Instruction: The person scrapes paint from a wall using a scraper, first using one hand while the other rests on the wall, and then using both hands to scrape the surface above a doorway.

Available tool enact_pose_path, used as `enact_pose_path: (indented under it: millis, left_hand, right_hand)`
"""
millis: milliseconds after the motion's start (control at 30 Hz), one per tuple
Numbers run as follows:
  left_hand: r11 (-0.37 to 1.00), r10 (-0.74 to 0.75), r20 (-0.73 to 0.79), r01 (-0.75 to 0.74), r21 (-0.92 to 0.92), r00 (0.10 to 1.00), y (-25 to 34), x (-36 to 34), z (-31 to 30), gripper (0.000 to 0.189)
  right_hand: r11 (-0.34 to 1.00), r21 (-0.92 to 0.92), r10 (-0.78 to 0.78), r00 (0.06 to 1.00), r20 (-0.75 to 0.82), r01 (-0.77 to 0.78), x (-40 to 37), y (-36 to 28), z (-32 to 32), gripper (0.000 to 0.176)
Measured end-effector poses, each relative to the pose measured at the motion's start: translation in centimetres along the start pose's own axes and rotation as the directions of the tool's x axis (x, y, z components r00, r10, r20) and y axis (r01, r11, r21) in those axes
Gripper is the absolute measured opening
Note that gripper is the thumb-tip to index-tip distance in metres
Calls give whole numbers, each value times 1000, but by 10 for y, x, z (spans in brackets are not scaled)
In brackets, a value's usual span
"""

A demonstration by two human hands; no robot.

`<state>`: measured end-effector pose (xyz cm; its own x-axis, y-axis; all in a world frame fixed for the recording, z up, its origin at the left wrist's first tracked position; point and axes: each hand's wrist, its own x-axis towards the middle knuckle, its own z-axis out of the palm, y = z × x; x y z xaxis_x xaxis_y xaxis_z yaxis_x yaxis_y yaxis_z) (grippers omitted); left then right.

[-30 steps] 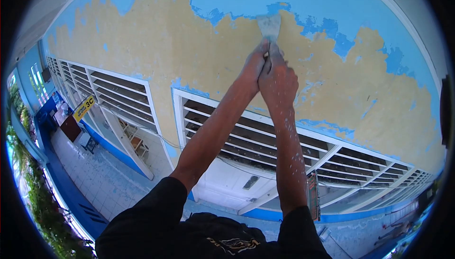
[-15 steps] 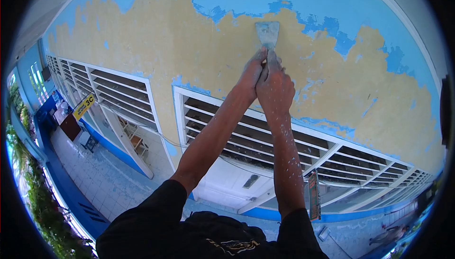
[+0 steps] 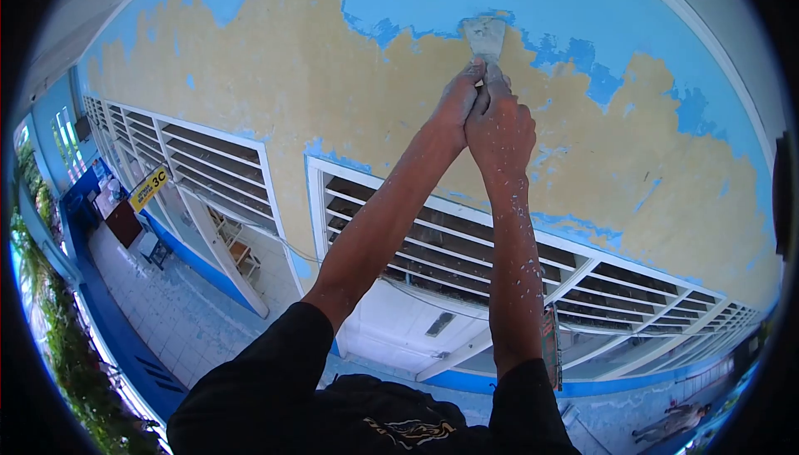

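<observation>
Both my arms reach up to a wall point(image 3: 250, 64) with blue paint above and a bare tan patch below. A putty knife point(image 3: 484, 38), its broad blade smeared pale, lies against the wall at the ragged edge of the blue paint. My right hand point(image 3: 501, 132) is closed round its handle, which the fingers mostly hide. Beside it, my left hand point(image 3: 459, 99) grips the tool too, with the fingertips near the base of the blade. Pale paint flecks dot both forearms.
Louvred windows point(image 3: 416, 234) run below the tan patch. A yellow sign point(image 3: 150, 188) marked 3C hangs at left above a tiled walkway point(image 3: 166, 297). A second hanging sign point(image 3: 551, 347) is partly behind my right forearm. A person point(image 3: 672, 422) is at lower right.
Both hands have pushed the putty knife up and slightly right, from the tan surface to the blue paint edge. My grip looks the same.
</observation>
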<state>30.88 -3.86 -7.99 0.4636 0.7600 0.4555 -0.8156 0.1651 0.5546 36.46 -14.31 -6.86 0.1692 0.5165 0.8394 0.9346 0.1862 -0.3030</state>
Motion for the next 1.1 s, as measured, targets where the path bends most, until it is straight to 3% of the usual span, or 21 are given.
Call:
enact_pose_path:
  millis: [133,333,433,533,733,833,933,1033,1100]
  left_hand:
    - [999,38,-43,-36,30,998,-21,-18,-8,42]
    - [1000,-7,66,7,1,998,10,16,7,40]
    - [998,45,-66,-42,56,997,-6,-7,6,42]
    - [998,65,-11,-65,20,998,-18,-21,-12,36]
    - [998,3,115,4,-58,993,18,13,-8,35]
    - [998,68,40,-68,11,997,-6,-7,-18,36]
    - [998,56,22,-57,30,998,1,-1,-20,36]
    - [998,-11,129,19,-61,992,25,13,-11,37]
    - [999,2,64,1,-41,998,18,2,-7,37]
  right_hand:
    - [999,29,-35,998,-46,37,-19,10,7,35]
    - [1000,-2,-18,1000,-17,18,13,3,-1,34]
    - [1000,14,-15,1000,4,14,-5,3,-1,34]
    - [999,3,-36,999,3,36,-22,6,5,34]
    - [997,-15,-79,997,-12,79,15,-3,6,35]
    - [996,20,-89,995,-38,89,-9,1,9,35]
    - [996,23,-85,996,-19,85,-13,-1,13,35]
    - [997,-3,-72,997,18,72,15,-9,5,36]
    - [997,1,-80,997,11,80,12,-9,6,36]
